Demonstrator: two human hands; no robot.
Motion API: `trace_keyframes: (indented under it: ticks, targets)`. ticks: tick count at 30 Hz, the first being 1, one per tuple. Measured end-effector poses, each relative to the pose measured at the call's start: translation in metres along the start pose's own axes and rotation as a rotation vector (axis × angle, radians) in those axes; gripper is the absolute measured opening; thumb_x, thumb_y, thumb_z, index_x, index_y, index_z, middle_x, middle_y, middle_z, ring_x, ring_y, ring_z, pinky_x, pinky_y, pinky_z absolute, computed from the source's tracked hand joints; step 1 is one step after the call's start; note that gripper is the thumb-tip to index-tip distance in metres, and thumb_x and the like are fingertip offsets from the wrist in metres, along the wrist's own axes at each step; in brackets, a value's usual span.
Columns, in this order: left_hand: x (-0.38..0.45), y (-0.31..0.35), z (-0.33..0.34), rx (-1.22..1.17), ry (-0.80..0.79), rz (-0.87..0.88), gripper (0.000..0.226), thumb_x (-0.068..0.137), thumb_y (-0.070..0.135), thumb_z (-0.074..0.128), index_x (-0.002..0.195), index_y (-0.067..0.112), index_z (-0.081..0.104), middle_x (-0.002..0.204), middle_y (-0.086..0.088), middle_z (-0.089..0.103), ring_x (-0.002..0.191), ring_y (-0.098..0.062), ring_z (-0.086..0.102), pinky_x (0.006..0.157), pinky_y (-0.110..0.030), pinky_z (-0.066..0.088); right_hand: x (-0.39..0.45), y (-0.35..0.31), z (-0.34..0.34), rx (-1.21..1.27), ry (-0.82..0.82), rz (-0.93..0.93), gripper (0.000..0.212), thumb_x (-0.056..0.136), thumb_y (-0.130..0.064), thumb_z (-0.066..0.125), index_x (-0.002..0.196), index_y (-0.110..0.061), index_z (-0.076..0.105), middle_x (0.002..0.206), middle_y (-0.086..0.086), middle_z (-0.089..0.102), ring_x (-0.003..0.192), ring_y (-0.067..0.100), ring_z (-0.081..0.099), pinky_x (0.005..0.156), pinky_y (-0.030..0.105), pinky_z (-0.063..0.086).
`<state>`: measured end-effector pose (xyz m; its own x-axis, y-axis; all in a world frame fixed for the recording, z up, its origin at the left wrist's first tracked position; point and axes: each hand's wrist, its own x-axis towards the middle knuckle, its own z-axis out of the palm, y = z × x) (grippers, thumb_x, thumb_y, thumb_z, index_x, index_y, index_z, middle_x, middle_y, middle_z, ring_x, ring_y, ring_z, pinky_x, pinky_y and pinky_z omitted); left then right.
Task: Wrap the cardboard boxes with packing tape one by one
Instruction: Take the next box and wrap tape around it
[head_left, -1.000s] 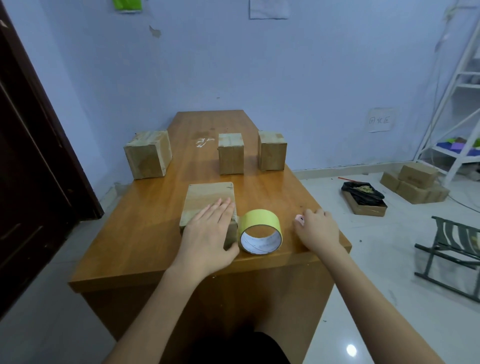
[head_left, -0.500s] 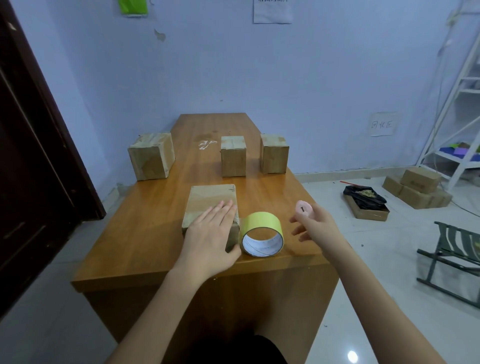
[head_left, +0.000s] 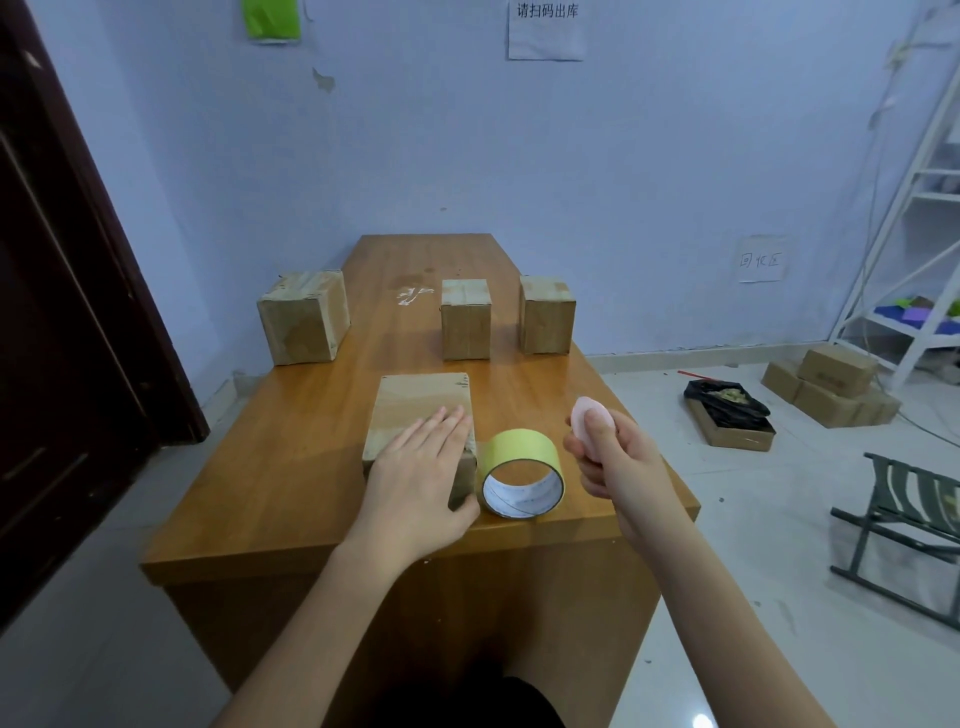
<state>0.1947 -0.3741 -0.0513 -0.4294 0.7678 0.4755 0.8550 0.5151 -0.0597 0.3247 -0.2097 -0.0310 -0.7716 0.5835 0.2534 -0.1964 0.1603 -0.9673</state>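
While the long orange-brown wooden table (head_left: 311, 457) carries three taped brown cardboard cubes, one at its left edge (head_left: 304, 317) and two farther right (head_left: 466, 326) (head_left: 546, 322), a flatter brown cardboard box (head_left: 418, 415) lies near its front edge just left of an upright yellow-green roll of packing tape (head_left: 522, 473). The left hand (head_left: 418, 480) presses flat on that near box with straight fingers, and the right hand (head_left: 615, 457), raised just right of the roll, grips a small pink oval object (head_left: 584, 415) between thumb and curled fingers.
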Motion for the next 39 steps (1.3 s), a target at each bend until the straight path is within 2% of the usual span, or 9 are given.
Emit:
trace_keyframes:
  ticks: [9,16,18,20,24,28,32,35,39]
  targets:
    - [0.002,-0.001,0.0,-0.029,0.0,-0.013,0.077,0.087,0.052,0.045,0.15,0.021,0.013,0.156,0.006,0.014,0.143,-0.009,0.009,0.111,-0.022,-0.003,-0.004,-0.004,0.006,-0.048,0.079,-0.01,0.033,0.1,-0.033,0.042,0.076,-0.013,0.054,0.061,-0.001,0.049,0.042,0.001,0.038,0.04,0.014,0.032]
    - [0.001,-0.001,0.0,-0.012,0.006,-0.017,0.076,0.088,0.049,0.046,0.15,0.022,0.013,0.156,0.006,0.014,0.143,-0.009,0.01,0.11,-0.022,-0.004,-0.01,-0.016,0.03,-0.1,-0.11,0.027,0.031,0.103,-0.026,0.037,0.097,-0.001,0.056,0.051,-0.006,0.057,0.038,0.007,0.04,0.04,0.02,0.035]
    - [0.002,0.0,-0.001,-0.011,0.011,-0.02,0.074,0.089,0.047,0.046,0.15,0.023,0.013,0.156,0.007,0.014,0.143,-0.008,0.01,0.11,-0.022,-0.003,-0.011,-0.018,0.042,-0.126,-0.169,0.032,0.018,0.101,-0.026,0.041,0.112,-0.013,0.047,0.063,-0.001,0.066,0.041,0.008,0.047,0.041,0.02,0.039]
    - [0.003,0.0,-0.001,-0.019,0.015,-0.025,0.073,0.09,0.046,0.047,0.15,0.024,0.012,0.156,0.007,0.015,0.143,-0.008,0.01,0.109,-0.022,-0.003,-0.008,-0.017,0.054,-0.149,-0.19,0.071,0.017,0.1,-0.026,0.045,0.113,-0.018,0.039,0.077,0.007,0.069,0.044,0.008,0.052,0.041,0.019,0.042]
    - [0.003,0.0,-0.002,-0.032,0.004,-0.025,0.072,0.09,0.045,0.05,0.15,0.023,0.014,0.156,0.006,0.015,0.143,-0.009,0.01,0.108,-0.022,-0.003,0.001,-0.009,0.067,-0.471,-0.046,0.026,0.014,0.097,-0.028,0.046,0.109,-0.02,0.048,0.081,0.004,0.069,0.065,0.014,0.064,0.057,0.031,0.055]
    - [0.002,-0.001,-0.002,-0.037,0.007,-0.02,0.073,0.089,0.044,0.05,0.149,0.022,0.015,0.156,0.006,0.017,0.143,-0.009,0.012,0.108,-0.021,-0.004,0.007,-0.005,0.065,-0.617,0.052,0.026,0.02,0.097,-0.03,0.042,0.104,-0.021,0.058,0.072,0.002,0.067,0.068,0.019,0.064,0.061,0.033,0.051]
    - [0.002,-0.002,-0.001,-0.045,0.01,-0.023,0.074,0.088,0.044,0.05,0.149,0.022,0.016,0.156,0.006,0.017,0.143,-0.009,0.012,0.109,-0.021,-0.004,0.014,-0.006,0.062,-0.79,0.072,0.046,0.024,0.099,-0.031,0.036,0.105,-0.023,0.058,0.075,0.0,0.067,0.071,0.015,0.063,0.059,0.026,0.044]
    - [0.002,-0.002,-0.001,-0.048,0.011,-0.023,0.074,0.088,0.044,0.049,0.149,0.022,0.015,0.156,0.006,0.017,0.143,-0.009,0.012,0.11,-0.022,-0.002,0.016,-0.006,0.06,-0.808,0.034,0.06,0.025,0.099,-0.032,0.037,0.107,-0.023,0.059,0.087,-0.001,0.066,0.077,0.019,0.064,0.069,0.034,0.052]
    - [0.003,-0.001,-0.001,-0.048,0.017,-0.02,0.073,0.088,0.046,0.05,0.149,0.023,0.016,0.156,0.006,0.017,0.143,-0.009,0.012,0.109,-0.022,-0.003,0.015,-0.001,0.066,-0.803,-0.019,0.064,0.024,0.098,-0.031,0.039,0.107,-0.025,0.06,0.085,0.0,0.067,0.078,0.02,0.066,0.072,0.037,0.055]
